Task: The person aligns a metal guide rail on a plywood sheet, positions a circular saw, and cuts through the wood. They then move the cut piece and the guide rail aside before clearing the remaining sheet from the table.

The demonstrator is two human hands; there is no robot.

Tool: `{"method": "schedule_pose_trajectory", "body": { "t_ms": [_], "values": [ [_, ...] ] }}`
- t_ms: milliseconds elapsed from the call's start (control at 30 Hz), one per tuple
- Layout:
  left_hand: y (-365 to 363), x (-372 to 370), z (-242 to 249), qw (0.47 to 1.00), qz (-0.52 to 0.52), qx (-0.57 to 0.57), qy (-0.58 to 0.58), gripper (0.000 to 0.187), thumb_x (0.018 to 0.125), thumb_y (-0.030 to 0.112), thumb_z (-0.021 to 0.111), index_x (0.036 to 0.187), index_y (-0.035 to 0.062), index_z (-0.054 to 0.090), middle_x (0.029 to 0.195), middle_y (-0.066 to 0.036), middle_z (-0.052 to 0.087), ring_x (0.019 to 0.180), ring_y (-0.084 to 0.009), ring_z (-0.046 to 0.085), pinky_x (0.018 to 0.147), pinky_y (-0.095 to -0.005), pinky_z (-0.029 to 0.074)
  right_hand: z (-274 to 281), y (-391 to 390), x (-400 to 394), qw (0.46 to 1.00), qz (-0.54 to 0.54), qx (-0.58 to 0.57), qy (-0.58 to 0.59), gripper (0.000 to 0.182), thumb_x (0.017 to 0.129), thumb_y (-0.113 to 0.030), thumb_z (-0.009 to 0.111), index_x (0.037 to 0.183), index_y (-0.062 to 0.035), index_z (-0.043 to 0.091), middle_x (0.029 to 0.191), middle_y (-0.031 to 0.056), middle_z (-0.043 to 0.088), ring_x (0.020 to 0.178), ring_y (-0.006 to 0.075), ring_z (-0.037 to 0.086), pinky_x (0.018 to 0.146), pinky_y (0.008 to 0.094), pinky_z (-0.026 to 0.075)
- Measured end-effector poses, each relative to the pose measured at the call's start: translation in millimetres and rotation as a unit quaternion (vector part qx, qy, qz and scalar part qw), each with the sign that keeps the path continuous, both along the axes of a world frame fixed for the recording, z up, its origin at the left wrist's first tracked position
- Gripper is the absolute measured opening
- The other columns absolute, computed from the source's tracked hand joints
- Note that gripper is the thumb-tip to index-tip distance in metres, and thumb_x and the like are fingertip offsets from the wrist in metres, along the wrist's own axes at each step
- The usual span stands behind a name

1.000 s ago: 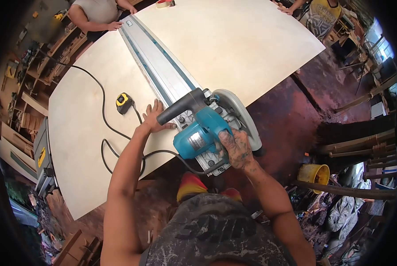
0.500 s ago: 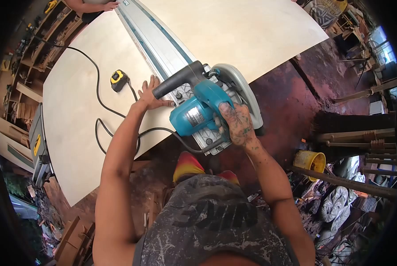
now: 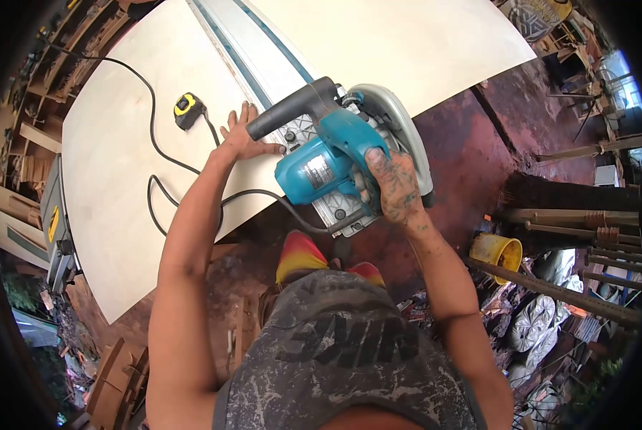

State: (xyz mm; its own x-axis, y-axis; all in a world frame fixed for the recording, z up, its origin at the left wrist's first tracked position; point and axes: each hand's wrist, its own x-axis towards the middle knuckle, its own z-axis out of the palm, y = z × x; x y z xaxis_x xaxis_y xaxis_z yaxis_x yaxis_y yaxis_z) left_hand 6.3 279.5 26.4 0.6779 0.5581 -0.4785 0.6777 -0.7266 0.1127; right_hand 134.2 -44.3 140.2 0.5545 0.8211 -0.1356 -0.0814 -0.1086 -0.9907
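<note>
Circular saw [image 3: 311, 173] sits on the guide rail [image 3: 260, 54] at the pale panel's [image 3: 117, 222] near edge; the right hand [image 3: 399, 188] grips its rear handle [image 3: 354, 136]. Left hand [image 3: 240, 141] rests beside the rail, fingers spread

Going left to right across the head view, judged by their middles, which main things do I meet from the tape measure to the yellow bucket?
Tape measure → left hand → circular saw's teal motor housing → right hand → yellow bucket.
</note>
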Motion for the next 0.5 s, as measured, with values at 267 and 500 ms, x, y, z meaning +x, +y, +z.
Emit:
{"method": "schedule_pose_trajectory", "body": {
  "t_ms": [267, 500],
  "values": [
    [1.0, -0.3, -7.1, 1.0, 0.014, 0.002, -0.015, 0.149, 0.053, 0.079, 0.086, 0.166, 0.0148, 0.014, 0.173, -0.02, 0.005, 0.156, -0.0499, 0.003, 0.121, -0.0701, 0.014, -0.4, 2.9, 3.7, 1.0, -0.001, 0.009, 0.015, 0.071, 0.095, -0.071, 0.058, 0.09, -0.0008, 0.066, 0.067, 0.0035, 0.06, 0.056, 0.0105, 0.058, 0.052, 0.0269, 0.047],
    [-10.5, 0.5, 5.2, 1.0, 0.016, 0.001, -0.027, 0.142, 0.054, 0.077, 0.087, 0.166, 0.0211, 0.02, 0.172, -0.02, 0.006, 0.155, -0.0527, 0.004, 0.12, -0.0732, 0.013, -7.3, 2.9, 0.9, 0.999, -0.012, 0.028, 0.033, 0.069, 0.094, -0.07, 0.061, 0.092, -0.0009, 0.066, 0.069, 0.0031, 0.061, 0.056, 0.0093, 0.056, 0.051, 0.0261, 0.047]
  ]
}}
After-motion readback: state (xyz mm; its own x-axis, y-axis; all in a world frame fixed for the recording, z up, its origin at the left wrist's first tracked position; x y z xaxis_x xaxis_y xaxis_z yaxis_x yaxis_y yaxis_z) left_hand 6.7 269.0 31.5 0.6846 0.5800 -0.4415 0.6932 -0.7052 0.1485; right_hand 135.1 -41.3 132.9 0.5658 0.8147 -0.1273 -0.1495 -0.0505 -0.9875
